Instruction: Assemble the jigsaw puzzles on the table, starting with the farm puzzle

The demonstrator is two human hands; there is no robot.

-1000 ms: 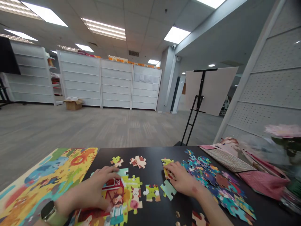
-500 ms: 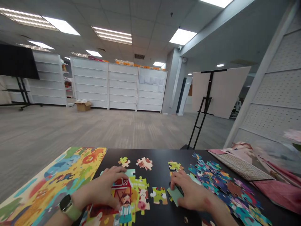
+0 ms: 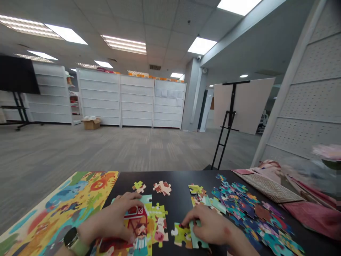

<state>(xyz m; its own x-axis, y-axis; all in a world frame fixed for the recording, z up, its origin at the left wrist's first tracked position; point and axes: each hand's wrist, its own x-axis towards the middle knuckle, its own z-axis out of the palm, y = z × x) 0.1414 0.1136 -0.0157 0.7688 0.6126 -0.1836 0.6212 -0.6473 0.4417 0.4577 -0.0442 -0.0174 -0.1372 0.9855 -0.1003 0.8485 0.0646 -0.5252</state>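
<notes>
Jigsaw section (image 3: 160,227) with a red barn, a farmer and a cow lies on the black table (image 3: 176,177), under the left hand (image 3: 119,213). If twelve o'clock is toward the far edge of the table, the fingers of this hand are spread over the section at its ten o'clock side, and the thumb lies near the farmer. The hand is relaxed and does not clench anything.

At three o'clock of the section is the right hand (image 3: 210,224). Its fingers are bent over a pale green piece (image 3: 197,241), but I cannot tell if they pinch it or only press. At nine o'clock of this piece, directly beside it, lies a brighter green piece (image 3: 183,236), and one fingertip reaches its upper edge.

At eleven o'clock of the right hand is a group of mixed pieces (image 3: 195,189); at two o'clock, a big blue pile (image 3: 253,209). A small yellow-green cluster (image 3: 139,186) lies at twelve o'clock of the section, and pinkish-brown pieces (image 3: 162,187) at one o'clock. At nine o'clock of the left hand is a colourful animal picture (image 3: 66,202). A pink bag (image 3: 314,217) rests at three o'clock of the pile.
</notes>
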